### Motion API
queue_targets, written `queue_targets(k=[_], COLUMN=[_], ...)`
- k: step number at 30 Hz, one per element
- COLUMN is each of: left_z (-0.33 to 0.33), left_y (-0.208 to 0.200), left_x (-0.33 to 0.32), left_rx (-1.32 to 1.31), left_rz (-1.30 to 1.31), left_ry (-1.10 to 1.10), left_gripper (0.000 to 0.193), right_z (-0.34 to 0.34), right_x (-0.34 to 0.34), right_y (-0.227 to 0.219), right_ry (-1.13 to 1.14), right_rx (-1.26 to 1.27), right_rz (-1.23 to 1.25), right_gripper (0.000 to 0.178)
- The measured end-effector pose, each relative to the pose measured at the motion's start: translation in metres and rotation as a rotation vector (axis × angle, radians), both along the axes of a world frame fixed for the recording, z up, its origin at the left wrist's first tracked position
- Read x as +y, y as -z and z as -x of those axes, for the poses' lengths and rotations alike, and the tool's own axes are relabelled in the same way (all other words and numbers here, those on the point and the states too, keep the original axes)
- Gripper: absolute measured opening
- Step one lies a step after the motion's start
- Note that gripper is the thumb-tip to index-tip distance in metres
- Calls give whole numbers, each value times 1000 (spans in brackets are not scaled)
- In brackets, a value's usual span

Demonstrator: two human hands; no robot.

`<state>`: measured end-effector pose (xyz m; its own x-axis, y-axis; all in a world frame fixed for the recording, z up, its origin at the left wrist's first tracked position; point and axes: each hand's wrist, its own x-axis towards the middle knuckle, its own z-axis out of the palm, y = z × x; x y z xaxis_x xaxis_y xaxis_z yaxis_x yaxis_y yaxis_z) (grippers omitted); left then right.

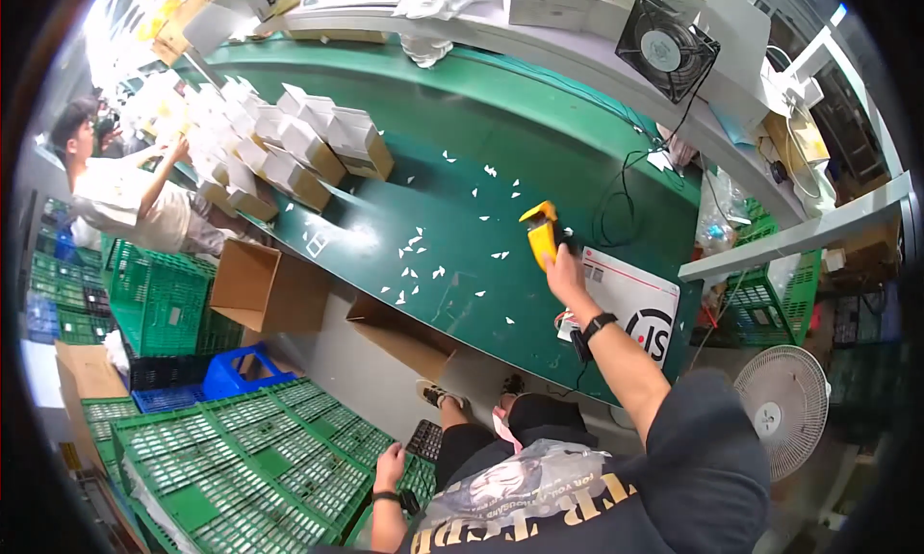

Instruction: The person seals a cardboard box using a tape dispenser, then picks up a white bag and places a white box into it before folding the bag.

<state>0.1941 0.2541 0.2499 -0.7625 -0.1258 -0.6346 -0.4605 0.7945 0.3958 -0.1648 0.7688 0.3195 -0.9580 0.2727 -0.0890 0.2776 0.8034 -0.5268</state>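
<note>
Over the right part of the green table (443, 309), my right hand (564, 277) is wrapped round a yellow handheld scanner (542, 238) with a dark patch near its head. A white flat package (616, 291) with a red line and a black round mark lies beside that wrist. My left hand (390, 467) hangs low by my side, above green plastic crates. Its fingers are curled in, and nothing shows in them. Small white paper scraps (416, 241) lie scattered across the middle of the table.
Several open white-and-brown boxes (361, 145) stand at the table's far left, near another person (135, 203). Green crates (260, 458) and open cartons (258, 284) flank me at left. A standing fan (780, 410) is at right. Loose black cable (616, 203) lies on the table.
</note>
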Motion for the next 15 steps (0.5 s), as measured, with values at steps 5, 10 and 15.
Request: queue_targets(k=[5,10,15], left_z=[-75,-117,-84], left_y=[-66,-82,-88], left_x=[28,51,51], left_rx=[74,90,81], left_rz=[6,-3,-27], left_ry=[-279,-321,-260], left_gripper=[36,34,35], right_z=[-22,-111,-148], right_x=[53,105,203], right_y=[8,5,29], right_ry=[239,400,567], right_rx=[87,48,53], right_rz=[51,-95,-221], right_gripper=[42,41,39])
